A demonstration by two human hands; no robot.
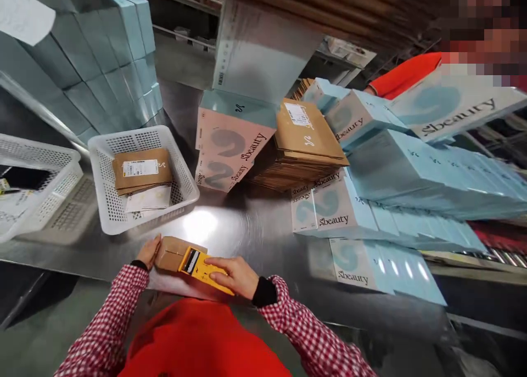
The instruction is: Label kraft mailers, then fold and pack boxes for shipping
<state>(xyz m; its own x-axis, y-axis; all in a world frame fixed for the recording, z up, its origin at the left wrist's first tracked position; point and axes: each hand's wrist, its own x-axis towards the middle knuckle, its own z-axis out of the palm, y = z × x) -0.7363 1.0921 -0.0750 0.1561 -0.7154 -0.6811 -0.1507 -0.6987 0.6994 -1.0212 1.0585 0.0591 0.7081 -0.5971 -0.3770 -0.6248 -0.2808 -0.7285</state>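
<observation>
My left hand (149, 252) grips the left end of a small brown cardboard box (169, 253) near the front edge of the metal table. In my right hand (239, 276) is a yellow handheld device (205, 271) with a black and white window at its far end. Two fingers lie along its top, and the thumb side is hidden. The device's front end overlaps the right part of the box. From this angle I cannot tell whether the two touch. Just beyond my left hand stands a white plastic basket (107, 215) with brown and white flat packets (142, 169) in it.
A second white basket (61, 193) sits at the left. Pale blue boxes (94, 53) are stacked behind it. A pile of flat brown cardboard (307, 138) stands mid-table beside pink-faced boxes (230, 141). Rows of blue boxes (370, 212) fill the right side, with a person's red sleeve (407, 75) behind.
</observation>
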